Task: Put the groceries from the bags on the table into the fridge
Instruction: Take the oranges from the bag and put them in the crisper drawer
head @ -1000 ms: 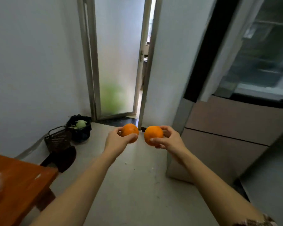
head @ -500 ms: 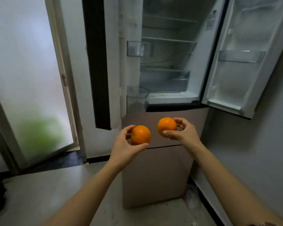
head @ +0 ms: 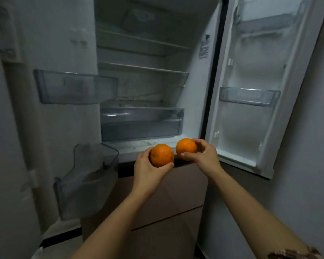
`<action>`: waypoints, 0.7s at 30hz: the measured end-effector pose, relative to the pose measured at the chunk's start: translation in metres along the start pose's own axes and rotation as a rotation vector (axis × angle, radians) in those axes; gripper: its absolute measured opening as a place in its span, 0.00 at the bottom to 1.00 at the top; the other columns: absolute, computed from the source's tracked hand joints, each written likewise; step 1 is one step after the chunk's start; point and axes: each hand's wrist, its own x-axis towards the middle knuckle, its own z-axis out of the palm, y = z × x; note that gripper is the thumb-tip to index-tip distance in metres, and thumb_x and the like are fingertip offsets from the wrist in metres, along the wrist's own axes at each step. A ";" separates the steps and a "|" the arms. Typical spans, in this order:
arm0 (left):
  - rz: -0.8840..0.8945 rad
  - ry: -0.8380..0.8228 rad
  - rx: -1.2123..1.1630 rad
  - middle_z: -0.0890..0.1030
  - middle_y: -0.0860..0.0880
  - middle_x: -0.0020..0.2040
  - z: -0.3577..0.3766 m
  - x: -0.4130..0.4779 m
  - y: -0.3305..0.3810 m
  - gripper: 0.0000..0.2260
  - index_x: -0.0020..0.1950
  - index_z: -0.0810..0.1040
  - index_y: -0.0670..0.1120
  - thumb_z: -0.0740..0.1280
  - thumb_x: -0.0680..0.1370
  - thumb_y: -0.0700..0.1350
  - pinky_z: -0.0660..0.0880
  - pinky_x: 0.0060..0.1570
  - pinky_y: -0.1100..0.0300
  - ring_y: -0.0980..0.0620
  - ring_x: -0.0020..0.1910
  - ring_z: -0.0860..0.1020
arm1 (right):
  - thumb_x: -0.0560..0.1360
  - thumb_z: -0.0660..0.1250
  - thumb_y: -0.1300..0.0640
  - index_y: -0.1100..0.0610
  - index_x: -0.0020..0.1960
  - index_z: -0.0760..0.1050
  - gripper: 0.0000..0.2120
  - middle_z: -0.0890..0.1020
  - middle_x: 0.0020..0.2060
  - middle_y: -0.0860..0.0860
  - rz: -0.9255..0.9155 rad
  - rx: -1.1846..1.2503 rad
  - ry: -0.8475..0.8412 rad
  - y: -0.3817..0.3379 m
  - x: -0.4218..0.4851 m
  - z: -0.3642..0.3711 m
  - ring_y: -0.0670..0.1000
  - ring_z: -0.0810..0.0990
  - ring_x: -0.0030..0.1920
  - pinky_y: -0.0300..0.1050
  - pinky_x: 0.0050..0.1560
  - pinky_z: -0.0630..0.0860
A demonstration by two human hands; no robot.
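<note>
The person stands at the open fridge [head: 193, 101] with an orange in each hand. The left hand [head: 148, 171] cups its orange [head: 162, 155] from below and behind, thumb pressed under it; the right hand [head: 204, 157] pinches its orange [head: 186, 148] between thumb and fingers. The two fruits are just beside each other, held in front of the fridge's bottom ledge, not yet inside.

Both doors hang wide, so nothing blocks the way. The shelves look bare, and the clear drawer [head: 141, 123] at the bottom is shut. Round fruit rolls, so I'd say the best move is to reach well past the front lip and set each orange down gently toward the back, letting go only once it sits still. The drawer would hold them better, but opening it needs a free hand, so one orange would have to be parked first.
</note>
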 end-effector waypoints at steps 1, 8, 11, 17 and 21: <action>-0.011 0.021 -0.016 0.71 0.52 0.62 0.010 0.014 -0.006 0.33 0.68 0.68 0.52 0.78 0.66 0.50 0.72 0.49 0.64 0.55 0.55 0.74 | 0.66 0.78 0.58 0.47 0.61 0.71 0.27 0.74 0.58 0.49 -0.001 0.002 0.016 0.005 0.016 0.002 0.49 0.75 0.54 0.48 0.53 0.74; -0.107 0.261 -0.086 0.77 0.50 0.57 0.060 0.120 -0.041 0.32 0.69 0.69 0.49 0.77 0.68 0.48 0.73 0.54 0.55 0.50 0.51 0.77 | 0.67 0.77 0.55 0.45 0.60 0.70 0.26 0.77 0.56 0.52 -0.037 0.010 -0.067 0.046 0.137 0.024 0.52 0.78 0.54 0.51 0.56 0.76; -0.113 0.342 -0.056 0.79 0.50 0.57 0.073 0.172 -0.052 0.32 0.68 0.70 0.49 0.77 0.67 0.50 0.74 0.55 0.53 0.50 0.51 0.78 | 0.67 0.77 0.55 0.48 0.62 0.68 0.28 0.77 0.57 0.53 -0.057 0.043 -0.089 0.055 0.194 0.038 0.52 0.78 0.53 0.51 0.57 0.76; -0.065 0.472 0.023 0.78 0.49 0.56 0.080 0.265 -0.061 0.29 0.67 0.71 0.47 0.76 0.68 0.49 0.73 0.55 0.53 0.46 0.56 0.78 | 0.67 0.77 0.57 0.54 0.57 0.73 0.21 0.80 0.53 0.54 -0.178 0.031 -0.105 0.043 0.296 0.074 0.52 0.78 0.50 0.43 0.49 0.72; 0.018 0.491 0.172 0.77 0.47 0.58 0.070 0.305 -0.070 0.32 0.70 0.66 0.50 0.75 0.69 0.53 0.75 0.55 0.50 0.46 0.55 0.77 | 0.69 0.75 0.49 0.53 0.63 0.70 0.26 0.78 0.56 0.53 -0.309 -0.045 -0.149 0.051 0.334 0.105 0.54 0.77 0.55 0.49 0.54 0.74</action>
